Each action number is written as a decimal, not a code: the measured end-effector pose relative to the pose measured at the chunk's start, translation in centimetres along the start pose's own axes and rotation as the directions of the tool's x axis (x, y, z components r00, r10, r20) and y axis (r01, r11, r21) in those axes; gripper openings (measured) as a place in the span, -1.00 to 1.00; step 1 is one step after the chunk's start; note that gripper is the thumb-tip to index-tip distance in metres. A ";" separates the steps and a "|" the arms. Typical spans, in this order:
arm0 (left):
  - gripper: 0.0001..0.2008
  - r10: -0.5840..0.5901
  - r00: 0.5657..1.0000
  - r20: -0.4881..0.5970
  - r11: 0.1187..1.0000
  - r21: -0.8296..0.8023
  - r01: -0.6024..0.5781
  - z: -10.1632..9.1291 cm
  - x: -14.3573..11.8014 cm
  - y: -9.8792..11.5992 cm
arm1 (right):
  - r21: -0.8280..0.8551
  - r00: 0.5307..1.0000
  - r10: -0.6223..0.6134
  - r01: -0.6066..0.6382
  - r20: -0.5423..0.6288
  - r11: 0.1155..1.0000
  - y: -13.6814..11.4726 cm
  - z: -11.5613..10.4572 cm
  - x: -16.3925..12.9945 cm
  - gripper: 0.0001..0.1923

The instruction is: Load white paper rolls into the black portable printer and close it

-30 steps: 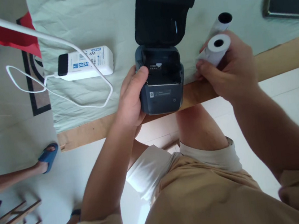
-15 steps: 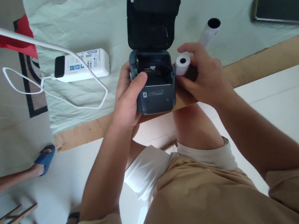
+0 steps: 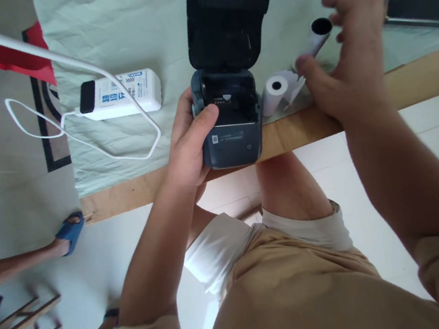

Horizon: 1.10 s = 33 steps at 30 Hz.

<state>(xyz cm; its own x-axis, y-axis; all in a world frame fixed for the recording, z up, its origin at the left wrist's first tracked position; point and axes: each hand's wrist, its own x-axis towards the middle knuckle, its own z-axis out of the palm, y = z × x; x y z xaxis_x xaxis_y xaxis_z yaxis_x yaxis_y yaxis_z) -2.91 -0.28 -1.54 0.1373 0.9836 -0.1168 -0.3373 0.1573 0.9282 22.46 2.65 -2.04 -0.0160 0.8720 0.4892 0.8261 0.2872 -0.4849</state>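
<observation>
On the counter, on top of a pale green cloth, lots of things sit around the two hands. A white box with blue writing lies off to the left. A white cord goes into its end, and a loop of it lies between the box and the left hand. Far right is a flat dark thing that looks like a phone, just behind the right hand. A white tube with a wide dark hole stands between the thumb and fingers of that hand — the fingers are spread, and I cannot tell if they touch it.

The left hand grips the dark printer by its side, at the counter's front edge. Its lid is flipped up, and the thumb hooks over the rim of the open bin. Inside the bin, a small white mark shows on the dark wall. The paper roll is outside — just right of the printer, with a loose strip curling toward the right hand.
</observation>
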 end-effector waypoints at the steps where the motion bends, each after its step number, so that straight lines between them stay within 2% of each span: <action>1: -0.72 -0.004 1.000 0.001 1.000 0.006 0.004 0.0 0.0 0.0 | -0.003 0.996 0.070 -0.070 0.059 0.998 0.0 0.2 0.4 -0.28; 3: -0.72 0.003 1.000 0.015 1.000 0.004 -0.003 0.0 0.0 0.0 | -0.013 0.982 0.152 -0.152 0.112 0.988 0.0 0.7 0.7 -0.25; 7: -0.75 0.041 0.999 0.008 0.999 -0.005 -0.040 -0.1 -0.1 0.0 | -0.034 0.979 0.193 -0.192 0.062 0.981 -0.2 1.0 0.6 -0.36; 11: -0.86 0.012 0.999 -0.041 1.000 -0.019 -0.013 -0.1 -0.3 0.1 | -0.033 0.981 0.185 -0.183 0.064 0.982 -0.2 0.8 0.5 -0.41; 15: -0.86 0.085 0.995 -0.048 0.992 -0.092 -0.089 0.2 -0.3 0.0 | -0.022 0.981 0.183 -0.182 0.071 0.983 -0.2 0.7 0.6 -0.42; 20: -0.92 0.118 0.991 -0.060 0.990 -0.074 -0.122 0.1 -0.2 -0.5 | 0.042 0.983 0.178 -0.181 0.050 0.983 0.0 0.8 0.6 -0.39; 23: -0.91 0.137 0.989 -0.061 0.989 -0.050 -0.140 -0.1 -0.1 -0.6 | 0.103 0.978 0.209 -0.211 0.023 0.972 0.0 0.8 0.3 -0.34; 26: -0.83 0.145 0.987 -0.066 0.989 -0.005 -0.145 -0.1 -0.1 -0.6 | 0.162 0.970 0.241 -0.237 -0.006 0.958 0.0 0.8 0.1 -0.36; 30: -0.84 0.141 0.986 -0.087 0.990 0.015 -0.140 0.1 -0.2 -0.4 | 0.215 0.965 0.264 -0.259 0.006 0.942 0.0 1.0 0.1 -0.40; 33: -0.84 0.164 0.984 -0.072 0.986 0.050 -0.161 0.2 -0.2 -0.1 | 0.241 0.978 0.207 -0.195 -0.022 0.951 0.3 1.2 0.2 -0.45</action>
<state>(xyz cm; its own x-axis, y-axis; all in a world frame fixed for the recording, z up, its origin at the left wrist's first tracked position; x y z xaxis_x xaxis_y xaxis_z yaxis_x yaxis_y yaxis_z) -2.71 -0.49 -1.56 0.0128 0.9998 0.0124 -0.3076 -0.0079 0.9515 22.06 3.39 -2.99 0.1676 0.9034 0.3946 0.6531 0.1981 -0.7309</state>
